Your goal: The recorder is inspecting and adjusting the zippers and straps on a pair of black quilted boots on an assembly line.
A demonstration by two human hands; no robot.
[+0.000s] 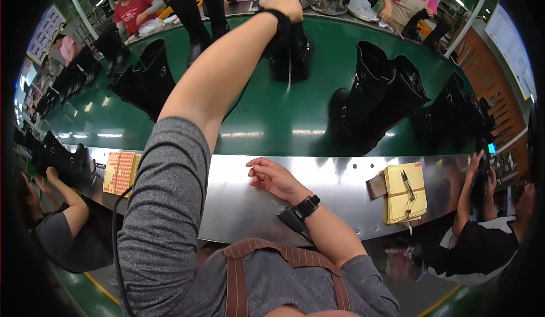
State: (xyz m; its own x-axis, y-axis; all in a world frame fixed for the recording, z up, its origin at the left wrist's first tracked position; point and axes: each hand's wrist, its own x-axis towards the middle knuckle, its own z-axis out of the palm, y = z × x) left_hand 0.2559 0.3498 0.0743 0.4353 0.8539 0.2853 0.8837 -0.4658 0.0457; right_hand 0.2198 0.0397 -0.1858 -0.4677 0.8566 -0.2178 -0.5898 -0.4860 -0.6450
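My left arm reaches far across the green belt. At its end my left hand is closed at the top of a pair of tall black boots standing upright; the hand and wrist partly hide their shafts. Over the bare metal ledge in front of me is my right hand, fingers loosely bent and apart, holding nothing. A black strapped device sits on my right wrist.
More black boots stand right of centre, others to the left. On the ledge lie banded yellow cards with metal snips on top, a brownish block, and red-patterned sheets. Other people work around the belt.
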